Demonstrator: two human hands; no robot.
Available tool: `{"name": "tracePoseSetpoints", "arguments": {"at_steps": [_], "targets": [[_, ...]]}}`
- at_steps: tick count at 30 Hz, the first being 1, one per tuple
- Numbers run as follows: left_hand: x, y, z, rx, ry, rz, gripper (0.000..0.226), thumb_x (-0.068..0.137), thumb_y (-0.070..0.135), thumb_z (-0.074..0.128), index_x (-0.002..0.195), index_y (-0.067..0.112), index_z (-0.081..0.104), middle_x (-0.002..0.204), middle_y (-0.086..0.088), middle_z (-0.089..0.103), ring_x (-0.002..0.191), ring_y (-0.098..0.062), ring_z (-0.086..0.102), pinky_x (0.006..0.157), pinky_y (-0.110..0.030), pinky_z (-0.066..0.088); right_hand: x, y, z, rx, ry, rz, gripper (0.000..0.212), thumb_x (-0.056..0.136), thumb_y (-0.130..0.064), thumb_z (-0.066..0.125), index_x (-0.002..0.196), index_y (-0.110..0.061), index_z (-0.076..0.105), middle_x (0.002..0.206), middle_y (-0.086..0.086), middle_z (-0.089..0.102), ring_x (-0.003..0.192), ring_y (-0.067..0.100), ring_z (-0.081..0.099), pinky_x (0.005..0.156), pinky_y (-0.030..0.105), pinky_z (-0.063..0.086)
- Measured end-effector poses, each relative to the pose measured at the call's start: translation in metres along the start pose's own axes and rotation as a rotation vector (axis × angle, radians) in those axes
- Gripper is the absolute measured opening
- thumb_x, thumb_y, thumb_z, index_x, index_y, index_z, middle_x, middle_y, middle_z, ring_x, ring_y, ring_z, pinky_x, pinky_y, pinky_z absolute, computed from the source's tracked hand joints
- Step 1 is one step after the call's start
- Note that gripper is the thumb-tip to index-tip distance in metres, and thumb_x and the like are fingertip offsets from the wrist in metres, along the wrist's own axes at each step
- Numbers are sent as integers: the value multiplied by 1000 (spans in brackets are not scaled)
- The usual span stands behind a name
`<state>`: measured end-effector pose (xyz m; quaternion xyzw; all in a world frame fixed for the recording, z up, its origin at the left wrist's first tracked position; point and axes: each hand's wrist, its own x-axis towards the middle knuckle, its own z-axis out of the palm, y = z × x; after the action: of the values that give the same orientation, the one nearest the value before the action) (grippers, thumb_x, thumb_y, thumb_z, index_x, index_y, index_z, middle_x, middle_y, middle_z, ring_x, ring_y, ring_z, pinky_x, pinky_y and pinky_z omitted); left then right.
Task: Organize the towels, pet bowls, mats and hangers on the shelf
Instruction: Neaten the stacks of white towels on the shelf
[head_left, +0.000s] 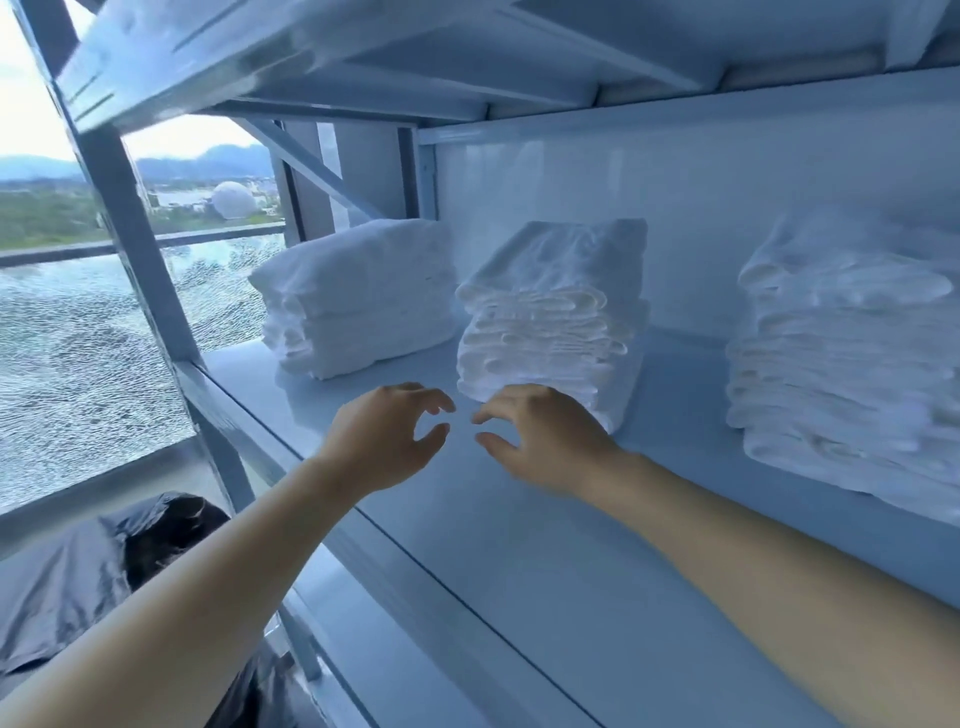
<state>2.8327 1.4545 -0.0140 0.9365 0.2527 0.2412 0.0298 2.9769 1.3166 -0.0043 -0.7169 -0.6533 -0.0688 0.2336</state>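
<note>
Three towel stacks (553, 317) — two hands (387, 439)

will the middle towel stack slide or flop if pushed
Likely floppy: the middle stack is loose folded layers. Tall and narrow, so a high push may tip it. A low push probably slides it on the smooth shelf.

A pale metal shelf (519, 545) is shown at an angle, its flat board running from left to right. Three stacks of folded white towels are set on it in a row. The left stack (358, 296) is placed near the shelf's end, the middle stack (550, 322) close beside it, and the right stack (841, 353) apart.
</note>
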Motion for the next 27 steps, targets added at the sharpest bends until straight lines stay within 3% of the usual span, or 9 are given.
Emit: {"name": "tracePoseSetpoints", "arguments": {"at_steps": [4, 10, 15, 20, 23, 27], "targets": [[-8, -16, -5, 0, 17, -51, 20, 87, 42, 52, 105, 43, 60, 104, 21, 62, 94, -4, 59, 67, -24, 46, 11, -11, 13, -18, -95, -42, 32, 92, -30, 54, 122, -21, 59, 123, -1, 59, 115, 17, 52, 95, 35, 44], [0, -45, -8, 21, 77, -34, 20, 86, 38, 55, 104, 41, 62, 105, 20, 63, 94, -6, 60, 63, -22, 35, 36, -25, 34, -58, -87, -97, 31, 93, -27, 52, 122, -18, 58, 122, 0, 57, 112, 20, 51, 89, 33, 43], [21, -81, -8, 16, 145, 6, 20, 85, 36, 57, 103, 40, 63, 111, 18, 59, 93, -11, 60, 62, -23, 35, 69, -28, 45, -87, -63, -91, 31, 93, -26, 50, 122, -18, 58, 122, 1, 57, 115, 21, 48, 89, 34, 43], [47, -127, -19, 95, 221, 36, 21, 83, 30, 62, 103, 35, 65, 121, 9, 54, 111, -16, 50, 73, -31, 46, 113, -35, 58, -165, -68, -93, 32, 93, -27, 48, 122, -16, 57, 123, 2, 55, 117, 24, 46, 92, 37, 42], [56, -155, -24, 98, 269, 29, 24, 80, 27, 65, 104, 32, 66, 125, 5, 52, 115, -19, 48, 72, -34, 48, 143, -43, 73, -210, -5, -107, 34, 92, -27, 50, 123, -14, 55, 131, 6, 48, 119, 26, 43, 94, 39, 42], [69, -188, -27, 110, 345, 64, 32, 73, 21, 72, 103, 23, 63, 113, -1, 53, 104, -26, 54, 64, -27, 39, 179, -49, 88, -234, 97, -106, 52, 91, -28, 53, 139, -16, 38, 149, 9, 26, 134, 27, 27, 99, 42, 34]]}}
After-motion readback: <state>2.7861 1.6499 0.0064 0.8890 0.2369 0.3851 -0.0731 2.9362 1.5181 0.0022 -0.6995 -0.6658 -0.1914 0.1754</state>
